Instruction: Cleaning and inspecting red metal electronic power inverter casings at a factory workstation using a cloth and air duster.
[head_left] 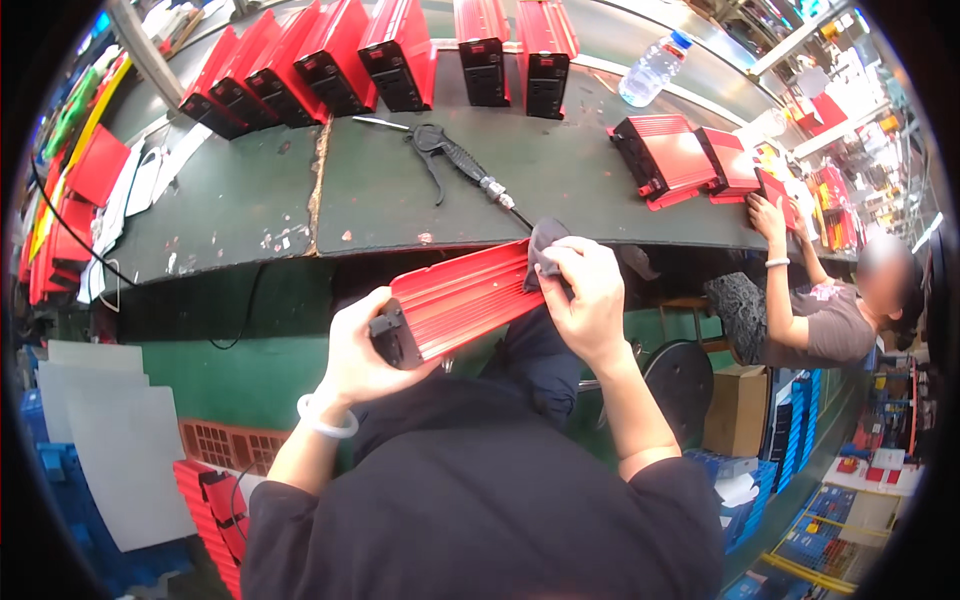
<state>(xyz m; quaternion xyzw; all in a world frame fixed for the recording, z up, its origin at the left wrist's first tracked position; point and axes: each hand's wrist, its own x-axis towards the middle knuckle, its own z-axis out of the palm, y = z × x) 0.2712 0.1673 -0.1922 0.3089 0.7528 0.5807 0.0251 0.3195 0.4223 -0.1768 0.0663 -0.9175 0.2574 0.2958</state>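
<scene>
A red, ribbed metal casing [465, 300] with black end pieces is held tilted in front of me, off the bench's near edge. My left hand [365, 345] grips its left end, fingers and thumb wrapped round the black end piece. At the opposite end, my right hand [585, 290] pinches a dark grey cloth [545, 250] against the casing, which hides that end. Just beyond the cloth lies a black air blow gun [450, 160] with a thin metal nozzle and a hose running toward me.
Several similar red casings [400, 60] stand along the bench's back. A clear bottle [655, 70] with a blue cap stands right of them. Two more casings [668, 160] lie at the right, near another person [820, 320] handling a red piece. A round dark stool [680, 390] is below.
</scene>
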